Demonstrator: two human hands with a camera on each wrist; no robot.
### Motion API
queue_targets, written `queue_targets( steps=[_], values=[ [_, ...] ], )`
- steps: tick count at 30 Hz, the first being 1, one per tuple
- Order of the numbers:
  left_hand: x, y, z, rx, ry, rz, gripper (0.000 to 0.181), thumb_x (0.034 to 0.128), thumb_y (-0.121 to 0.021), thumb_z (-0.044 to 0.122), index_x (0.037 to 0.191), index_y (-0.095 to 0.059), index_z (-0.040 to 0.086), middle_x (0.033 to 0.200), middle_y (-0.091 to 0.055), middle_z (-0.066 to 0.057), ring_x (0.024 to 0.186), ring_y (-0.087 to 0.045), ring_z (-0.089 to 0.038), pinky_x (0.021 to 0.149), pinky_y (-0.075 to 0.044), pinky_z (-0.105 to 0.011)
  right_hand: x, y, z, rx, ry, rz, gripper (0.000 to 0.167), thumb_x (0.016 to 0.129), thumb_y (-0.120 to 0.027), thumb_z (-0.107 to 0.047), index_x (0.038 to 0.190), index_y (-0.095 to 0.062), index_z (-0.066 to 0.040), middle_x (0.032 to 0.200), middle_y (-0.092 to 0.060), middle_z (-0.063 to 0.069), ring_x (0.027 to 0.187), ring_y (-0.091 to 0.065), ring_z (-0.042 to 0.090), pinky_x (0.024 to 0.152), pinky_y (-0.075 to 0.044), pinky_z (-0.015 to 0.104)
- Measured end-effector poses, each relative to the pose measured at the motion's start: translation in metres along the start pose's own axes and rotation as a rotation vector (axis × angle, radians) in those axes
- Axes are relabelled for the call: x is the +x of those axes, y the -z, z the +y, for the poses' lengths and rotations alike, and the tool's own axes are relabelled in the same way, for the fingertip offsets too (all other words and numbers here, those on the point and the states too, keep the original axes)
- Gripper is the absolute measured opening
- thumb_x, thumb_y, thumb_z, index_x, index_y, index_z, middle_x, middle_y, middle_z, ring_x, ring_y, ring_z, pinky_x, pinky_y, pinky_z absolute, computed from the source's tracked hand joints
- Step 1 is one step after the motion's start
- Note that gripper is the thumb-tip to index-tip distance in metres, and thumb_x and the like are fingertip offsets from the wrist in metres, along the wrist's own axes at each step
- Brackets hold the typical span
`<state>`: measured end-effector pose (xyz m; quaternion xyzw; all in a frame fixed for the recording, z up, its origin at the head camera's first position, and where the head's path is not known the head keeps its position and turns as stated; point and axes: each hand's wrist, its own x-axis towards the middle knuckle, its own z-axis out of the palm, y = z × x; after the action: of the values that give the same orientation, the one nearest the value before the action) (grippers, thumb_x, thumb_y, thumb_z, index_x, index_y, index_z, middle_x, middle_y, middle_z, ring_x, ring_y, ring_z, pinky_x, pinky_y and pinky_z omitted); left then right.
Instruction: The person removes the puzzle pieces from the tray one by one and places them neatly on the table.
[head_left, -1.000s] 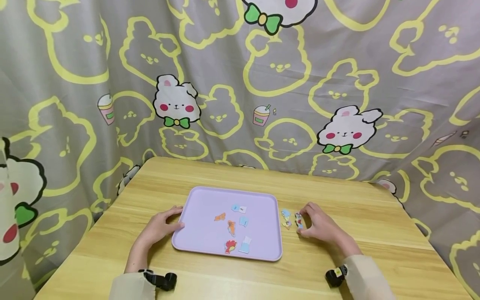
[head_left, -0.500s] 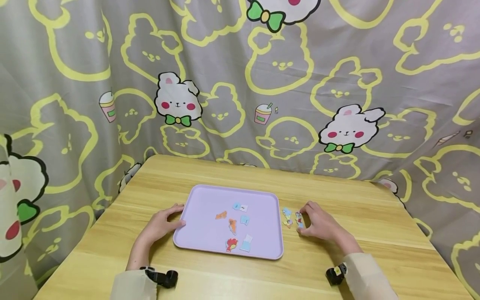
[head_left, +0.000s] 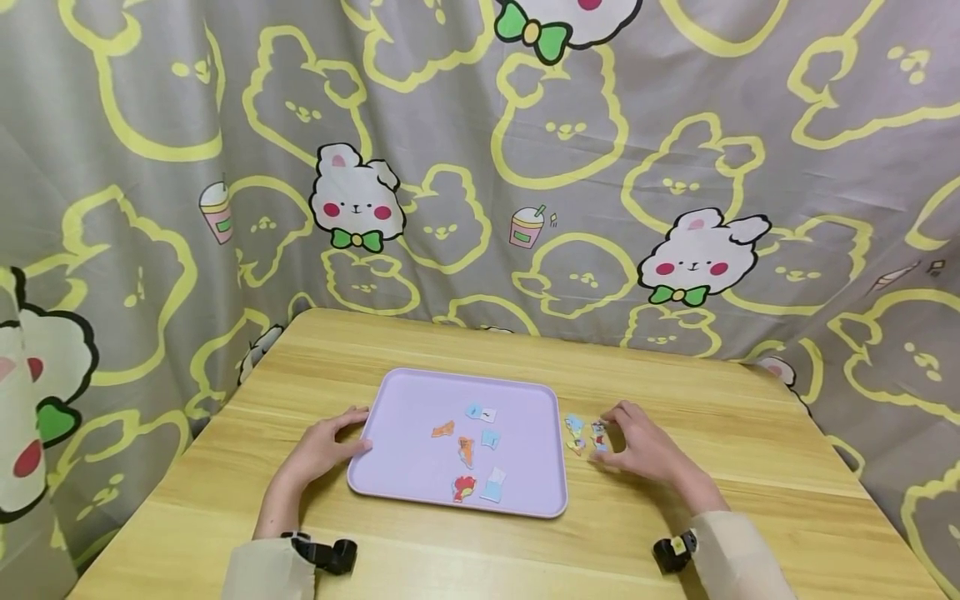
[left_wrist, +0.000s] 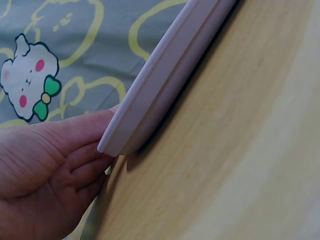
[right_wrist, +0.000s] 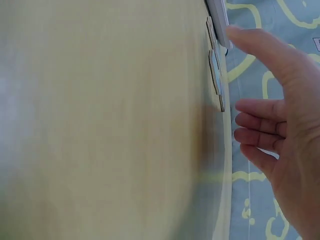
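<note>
Several puzzle pieces lie on a light purple tray [head_left: 412, 467], among them an orange one [head_left: 466, 451], a red one [head_left: 463, 487] and pale blue ones [head_left: 491, 438]. My left hand [head_left: 322, 450] grips the tray's left edge, thumb at the rim and fingers behind it in the left wrist view. Right of the tray, more colourful pieces [head_left: 573, 424] lie on the table. My right hand [head_left: 648, 447] is beside the rightmost piece [head_left: 598, 437], thumb and fingers spread. In the right wrist view the hand [right_wrist: 295, 115] holds nothing, near the flat pieces [right_wrist: 214, 72].
The wooden table [head_left: 465, 562] extends around the tray. A grey curtain [head_left: 450, 125] with yellow outlines and white rabbit faces hangs behind it and at both sides. Black devices [head_left: 330, 556] are strapped on both wrists.
My right thumb and fingers have loosened slightly away from the rightmost piece. The head view has shifted a little; my left hand remains at the tray's edge.
</note>
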<state>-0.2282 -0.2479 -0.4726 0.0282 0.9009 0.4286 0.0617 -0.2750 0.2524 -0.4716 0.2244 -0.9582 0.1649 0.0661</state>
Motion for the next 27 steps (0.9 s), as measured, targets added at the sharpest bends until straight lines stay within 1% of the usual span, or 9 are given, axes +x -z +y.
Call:
queue_targets(
  steps=[6, 11, 14, 18, 22, 24, 27],
  values=[
    [0.000, 0.001, 0.000, 0.001, -0.002, 0.001, 0.056, 0.0917, -0.068, 0.023, 0.141, -0.051, 0.003, 0.155, -0.032, -0.028, 0.145, -0.026, -0.048, 0.118, -0.022, -0.063, -0.001, -0.003, -0.010, 0.062, 0.027, 0.022, 0.065, 0.079, -0.077, -0.048, 0.119, -0.062, 0.001, 0.109, -0.057, 0.007, 0.104, -0.056, 0.023, 0.089, -0.053, 0.047],
    [0.000, 0.001, 0.000, 0.005, -0.006, 0.006, 0.055, 0.0917, -0.068, 0.022, 0.141, -0.052, 0.003, 0.154, -0.033, -0.028, 0.145, -0.027, -0.047, 0.118, -0.022, -0.062, 0.000, -0.004, -0.022, 0.089, 0.058, 0.026, 0.062, 0.079, -0.078, -0.046, 0.119, -0.062, -0.001, 0.109, -0.057, 0.005, 0.099, -0.053, 0.018, 0.083, -0.052, 0.038],
    [0.000, 0.001, 0.000, 0.011, -0.008, 0.008, 0.054, 0.0920, -0.068, 0.021, 0.141, -0.052, 0.002, 0.154, -0.033, -0.028, 0.144, -0.027, -0.047, 0.118, -0.022, -0.062, 0.002, -0.005, -0.030, 0.106, 0.089, 0.020, 0.061, 0.079, -0.078, -0.045, 0.120, -0.061, -0.002, 0.109, -0.056, 0.005, 0.098, -0.052, 0.017, 0.082, -0.051, 0.035],
    [0.000, 0.001, 0.000, 0.018, -0.009, 0.008, 0.055, 0.0920, -0.067, 0.021, 0.141, -0.051, 0.002, 0.154, -0.033, -0.028, 0.144, -0.028, -0.048, 0.118, -0.023, -0.062, 0.004, -0.009, -0.043, 0.115, 0.143, 0.018, 0.060, 0.079, -0.079, -0.043, 0.120, -0.061, -0.003, 0.111, -0.055, 0.004, 0.098, -0.053, 0.015, 0.084, -0.053, 0.034],
    [0.000, 0.000, 0.000, 0.021, -0.007, 0.006, 0.055, 0.0917, -0.068, 0.022, 0.141, -0.051, 0.002, 0.154, -0.033, -0.028, 0.144, -0.028, -0.048, 0.117, -0.023, -0.062, 0.007, -0.013, -0.061, 0.113, 0.187, 0.007, 0.060, 0.078, -0.079, -0.044, 0.120, -0.061, -0.004, 0.113, -0.056, 0.003, 0.100, -0.054, 0.015, 0.087, -0.053, 0.035],
    [0.000, 0.000, 0.001, 0.023, -0.006, 0.006, 0.056, 0.0915, -0.068, 0.022, 0.141, -0.052, 0.002, 0.154, -0.033, -0.028, 0.144, -0.028, -0.048, 0.117, -0.023, -0.062, 0.009, -0.015, -0.070, 0.107, 0.207, 0.002, 0.061, 0.078, -0.079, -0.045, 0.120, -0.061, -0.005, 0.116, -0.056, 0.003, 0.105, -0.054, 0.016, 0.090, -0.053, 0.038],
    [-0.001, 0.000, 0.002, 0.029, -0.007, 0.006, 0.056, 0.0917, -0.068, 0.023, 0.141, -0.052, 0.003, 0.154, -0.034, -0.028, 0.144, -0.028, -0.048, 0.117, -0.024, -0.062, 0.012, -0.018, -0.084, 0.099, 0.236, -0.015, 0.062, 0.077, -0.079, -0.047, 0.120, -0.062, -0.006, 0.118, -0.056, 0.002, 0.107, -0.054, 0.016, 0.092, -0.052, 0.040]
  ],
)
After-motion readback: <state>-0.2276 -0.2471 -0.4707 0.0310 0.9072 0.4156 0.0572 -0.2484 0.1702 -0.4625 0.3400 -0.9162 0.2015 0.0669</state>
